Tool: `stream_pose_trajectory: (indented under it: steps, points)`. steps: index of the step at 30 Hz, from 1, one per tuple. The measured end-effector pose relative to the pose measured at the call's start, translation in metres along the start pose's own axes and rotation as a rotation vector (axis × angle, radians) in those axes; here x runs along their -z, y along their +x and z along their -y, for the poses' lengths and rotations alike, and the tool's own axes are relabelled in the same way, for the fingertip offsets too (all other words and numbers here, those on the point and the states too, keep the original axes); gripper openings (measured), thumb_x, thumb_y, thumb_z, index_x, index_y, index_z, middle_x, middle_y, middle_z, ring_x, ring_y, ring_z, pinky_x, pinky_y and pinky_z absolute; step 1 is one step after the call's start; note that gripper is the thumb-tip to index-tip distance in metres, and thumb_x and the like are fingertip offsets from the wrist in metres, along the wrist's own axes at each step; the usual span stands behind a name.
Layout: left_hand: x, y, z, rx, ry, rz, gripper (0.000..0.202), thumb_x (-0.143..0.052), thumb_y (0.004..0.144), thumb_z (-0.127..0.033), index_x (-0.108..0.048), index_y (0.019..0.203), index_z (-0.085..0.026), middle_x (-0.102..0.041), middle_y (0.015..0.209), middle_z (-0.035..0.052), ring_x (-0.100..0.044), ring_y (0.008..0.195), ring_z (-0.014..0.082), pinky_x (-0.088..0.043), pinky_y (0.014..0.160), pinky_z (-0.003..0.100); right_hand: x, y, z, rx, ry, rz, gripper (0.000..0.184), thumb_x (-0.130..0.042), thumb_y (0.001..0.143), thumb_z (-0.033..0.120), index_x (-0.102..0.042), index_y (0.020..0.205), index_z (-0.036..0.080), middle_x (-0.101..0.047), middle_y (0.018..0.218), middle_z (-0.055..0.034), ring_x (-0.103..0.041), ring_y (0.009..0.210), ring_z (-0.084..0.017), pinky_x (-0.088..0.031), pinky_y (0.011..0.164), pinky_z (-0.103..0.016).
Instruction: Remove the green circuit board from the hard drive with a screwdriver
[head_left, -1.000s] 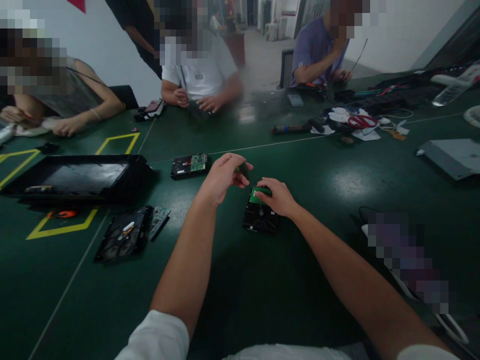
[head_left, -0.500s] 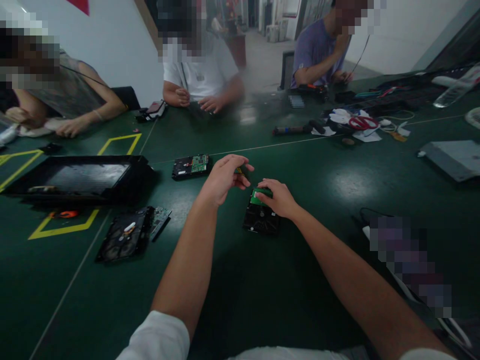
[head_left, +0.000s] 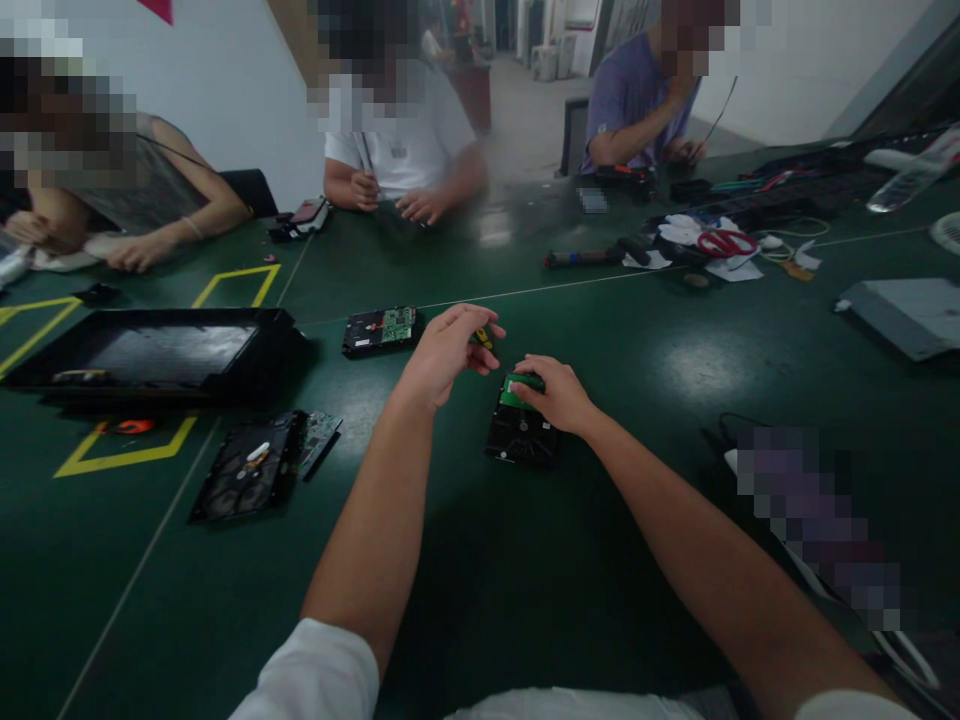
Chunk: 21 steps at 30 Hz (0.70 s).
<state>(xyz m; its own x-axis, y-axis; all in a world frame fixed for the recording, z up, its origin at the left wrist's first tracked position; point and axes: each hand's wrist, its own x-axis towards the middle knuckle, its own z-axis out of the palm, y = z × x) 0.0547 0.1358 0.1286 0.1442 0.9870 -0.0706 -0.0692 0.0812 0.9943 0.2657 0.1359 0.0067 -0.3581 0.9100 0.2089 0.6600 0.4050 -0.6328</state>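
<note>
In front of me a black hard drive (head_left: 523, 432) with a green part (head_left: 517, 391) at its far end lies on the table. My right hand (head_left: 559, 392) grips that far end, thumb over the green part and fingers curled at the edge, partly hiding it. Left of it, my left hand (head_left: 452, 350) hovers with curved fingers apart, nothing visible in its grasp. Behind those fingers shows a small yellow and black object (head_left: 484, 339), mostly hidden. A second drive (head_left: 381, 331) with a circuit board on it sits just left of my left hand.
At left are another opened drive (head_left: 247, 470), a loose circuit board (head_left: 321, 440) and a large black tray (head_left: 165, 350). A blurred long item (head_left: 817, 530) lies at right, near a grey box (head_left: 904, 315). Scissors (head_left: 727, 244) and cables lie further back. Several people sit across the table.
Both hands keep nearly the same pose and place. The view has shifted very slightly, and a little more of the yellow and black object shows behind my left hand.
</note>
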Motion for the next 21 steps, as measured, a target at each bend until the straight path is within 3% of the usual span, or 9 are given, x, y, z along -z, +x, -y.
stream_pose_trajectory:
  steps: [4, 12, 21]
  points:
    - [-0.0012, 0.0009, 0.0011, 0.011, -0.026, -0.013, 0.022, -0.067, 0.088, -0.040, -0.062, 0.097, -0.021, -0.077, 0.096, 0.0067, -0.065, 0.055, 0.0129, -0.049, 0.051, 0.025, 0.0010, -0.0002, 0.0021, -0.013, 0.009, 0.008, 0.023, -0.068, 0.101, 0.039, -0.069, 0.122, 0.031, -0.070, 0.140, -0.0063, -0.054, 0.146, -0.032, -0.041, 0.113, -0.060]
    - [0.0004, -0.0006, -0.0025, -0.042, 0.056, -0.010, 0.022, -0.064, 0.087, -0.036, -0.074, 0.090, -0.017, -0.065, 0.078, 0.0034, -0.062, 0.057, 0.0117, -0.045, 0.050, 0.023, 0.0009, 0.0005, 0.0014, -0.008, 0.003, 0.002, 0.021, -0.068, 0.100, 0.039, -0.070, 0.120, 0.031, -0.071, 0.139, -0.0065, -0.055, 0.145, -0.033, -0.041, 0.112, -0.060]
    - [-0.0006, 0.0003, -0.0010, -0.004, -0.006, 0.011, 0.021, -0.063, 0.088, -0.036, -0.068, 0.099, -0.019, -0.076, 0.101, 0.0086, -0.066, 0.057, 0.0135, -0.049, 0.050, 0.026, -0.0003, 0.0006, -0.0002, -0.002, 0.000, 0.003, 0.022, -0.068, 0.100, 0.039, -0.069, 0.121, 0.030, -0.071, 0.140, -0.0069, -0.054, 0.145, -0.033, -0.041, 0.112, -0.060]
